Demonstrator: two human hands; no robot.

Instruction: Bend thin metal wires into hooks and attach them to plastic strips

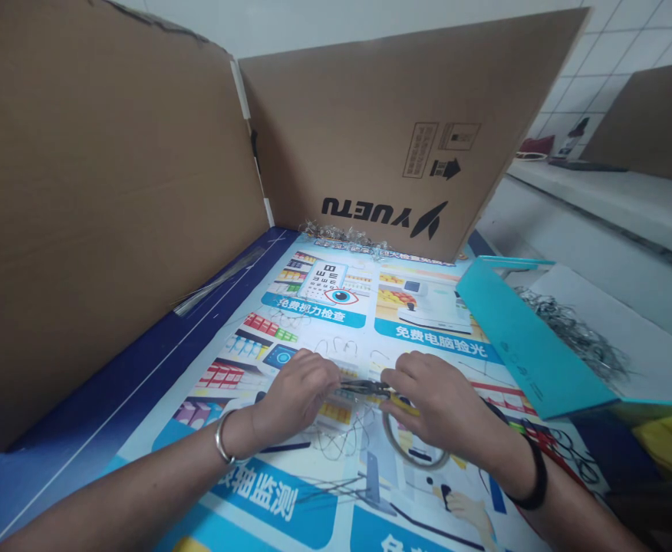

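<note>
My right hand [436, 402] is wrapped round a pair of pliers [408, 404] with yellow grips, whose dark metal jaws [362, 387] point left. Facing it, my left hand [298, 391] is closed in a pinch right at the jaw tips. Whatever lies between its fingers is too thin or too hidden to make out. Below the hands, thin bent wires [341, 445] lie in loops on the printed sheet. A roll of tape [413, 452] lies flat under my right hand. Straight pieces of wire [336, 491] are spread nearer to me.
Cardboard panels [111, 192] stand upright at left and back [336, 138]. Wire bits [341, 232] are heaped along the back panel's foot. On the right, a turquoise box [520, 345] holds a tangle of wires [578, 333]. Scissors [560, 448] with dark and red handles lie near my right forearm.
</note>
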